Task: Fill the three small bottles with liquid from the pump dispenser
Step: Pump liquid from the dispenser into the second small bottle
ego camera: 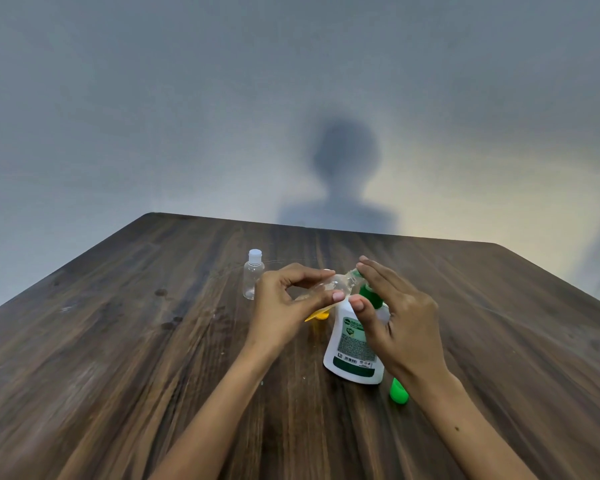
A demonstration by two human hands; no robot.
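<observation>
A white pump dispenser [352,348] with a green pump head stands mid-table. My left hand [284,306] pinches a small clear bottle [329,287], tilted with its open neck at the pump's spout. My right hand [392,317] lies with straight fingers over the green pump head, pressing on it. A second small clear bottle [253,275] with a white cap stands upright to the left. Something yellow [317,316], mostly hidden under my left hand, lies beside the dispenser. A small green item [398,391], maybe a cap or bottle, is by the dispenser's right base.
The dark wooden table [153,341] ends at a far edge against a grey wall, where a person's shadow falls. Its left edge runs diagonally towards me.
</observation>
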